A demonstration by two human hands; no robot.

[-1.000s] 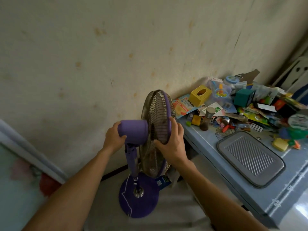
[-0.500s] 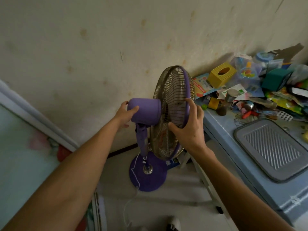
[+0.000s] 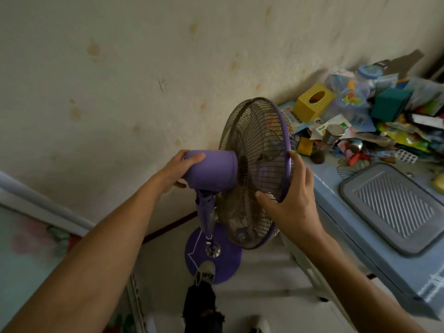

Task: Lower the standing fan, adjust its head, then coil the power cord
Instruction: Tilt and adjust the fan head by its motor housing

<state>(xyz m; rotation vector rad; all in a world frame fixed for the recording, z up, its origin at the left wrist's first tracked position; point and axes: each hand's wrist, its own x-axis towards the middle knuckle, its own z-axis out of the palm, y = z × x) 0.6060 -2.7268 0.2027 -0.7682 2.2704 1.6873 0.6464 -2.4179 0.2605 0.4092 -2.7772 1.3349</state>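
Head adjustment. Left hand (image 3: 176, 170) cups the motor housing (image 3: 211, 170); right hand (image 3: 292, 200) grips the grille (image 3: 258, 169) rim, fingers curled over it. The fan stands on the floor beside the counter (image 3: 336, 212). Tilt best by turning both hands together, a foot (image 3: 205, 272) steadying the base (image 3: 225, 255).

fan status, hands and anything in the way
Left hand grips motor housing. Right hand holds grille rim. Foot on fan base; cluttered table close beside grille.

Matt purple plastic motor housing (image 3: 211, 170), wire-metal grille (image 3: 254, 150).
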